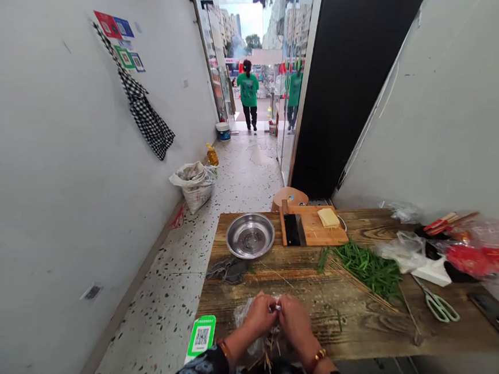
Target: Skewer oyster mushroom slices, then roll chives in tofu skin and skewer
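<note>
Side by side at the table's near edge, my left hand (261, 313) and my right hand (294, 320) pinch a clear plastic bag (241, 316) between their fingertips. Both hands are closed on it. Thin brown sticks (267, 358) poke out below, between my wrists; how they sit with the bag is partly hidden. Beyond my hands lies a crumpled dark grey cloth (229, 270), with a round metal bowl (250, 236) behind it. Cut green leaves (368, 268) are heaped to the right, and a few long thin sticks (365, 285) lie along them.
A wooden board (313, 232) with a dark blade holds a pale yellow block (329, 218). Scissors (439, 305), plastic bags (404, 251) and red packaging (481, 254) crowd the right side. A green code card (201, 336) lies front left. Beyond, a person (248, 92) stands at the doorway.
</note>
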`<control>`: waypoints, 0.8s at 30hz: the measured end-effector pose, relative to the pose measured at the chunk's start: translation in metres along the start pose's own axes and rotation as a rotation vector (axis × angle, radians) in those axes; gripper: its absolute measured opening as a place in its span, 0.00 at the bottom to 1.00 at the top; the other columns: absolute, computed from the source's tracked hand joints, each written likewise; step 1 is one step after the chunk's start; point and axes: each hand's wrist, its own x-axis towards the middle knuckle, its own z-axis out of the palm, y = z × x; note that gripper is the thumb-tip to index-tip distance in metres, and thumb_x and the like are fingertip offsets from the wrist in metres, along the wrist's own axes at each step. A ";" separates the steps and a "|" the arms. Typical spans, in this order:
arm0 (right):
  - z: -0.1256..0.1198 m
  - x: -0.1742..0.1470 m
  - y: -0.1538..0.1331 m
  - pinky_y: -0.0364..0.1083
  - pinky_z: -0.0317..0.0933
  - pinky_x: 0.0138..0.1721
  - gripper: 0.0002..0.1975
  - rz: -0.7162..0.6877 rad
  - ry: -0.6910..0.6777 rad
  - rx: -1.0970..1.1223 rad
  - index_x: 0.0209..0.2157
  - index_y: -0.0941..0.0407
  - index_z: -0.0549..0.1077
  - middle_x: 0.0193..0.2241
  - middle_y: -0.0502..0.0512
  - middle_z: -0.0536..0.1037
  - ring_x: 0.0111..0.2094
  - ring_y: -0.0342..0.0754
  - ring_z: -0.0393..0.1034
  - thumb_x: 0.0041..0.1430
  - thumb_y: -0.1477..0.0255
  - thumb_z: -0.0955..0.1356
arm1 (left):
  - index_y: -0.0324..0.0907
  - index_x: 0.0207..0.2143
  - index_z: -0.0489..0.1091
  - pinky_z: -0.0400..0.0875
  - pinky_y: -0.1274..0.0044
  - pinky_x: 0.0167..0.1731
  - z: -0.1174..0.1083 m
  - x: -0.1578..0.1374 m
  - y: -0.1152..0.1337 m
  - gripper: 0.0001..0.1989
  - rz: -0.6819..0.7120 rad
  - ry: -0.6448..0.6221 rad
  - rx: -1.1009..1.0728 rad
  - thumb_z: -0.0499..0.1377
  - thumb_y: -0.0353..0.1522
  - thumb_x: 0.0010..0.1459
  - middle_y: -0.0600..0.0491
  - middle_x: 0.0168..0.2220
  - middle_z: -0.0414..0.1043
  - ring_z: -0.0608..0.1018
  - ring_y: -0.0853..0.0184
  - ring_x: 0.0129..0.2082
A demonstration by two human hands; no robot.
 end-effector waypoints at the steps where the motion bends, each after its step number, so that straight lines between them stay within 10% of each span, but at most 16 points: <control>1: 0.000 -0.002 0.000 0.45 0.57 0.35 0.11 -0.002 0.008 -0.011 0.32 0.56 0.74 0.33 0.58 0.77 0.35 0.51 0.71 0.58 0.82 0.62 | 0.41 0.22 0.73 0.60 0.74 0.45 -0.001 0.001 -0.002 0.08 0.012 -0.016 -0.018 0.55 0.27 0.47 0.54 0.25 0.73 0.71 0.67 0.32; 24: 0.008 -0.027 0.007 0.45 0.55 0.38 0.08 0.020 0.304 0.045 0.32 0.57 0.71 0.31 0.54 0.72 0.35 0.48 0.64 0.63 0.70 0.63 | 0.35 0.26 0.76 0.57 0.82 0.24 -0.021 0.032 -0.009 0.09 0.281 -0.358 -0.201 0.57 0.29 0.46 0.57 0.20 0.66 0.64 0.74 0.23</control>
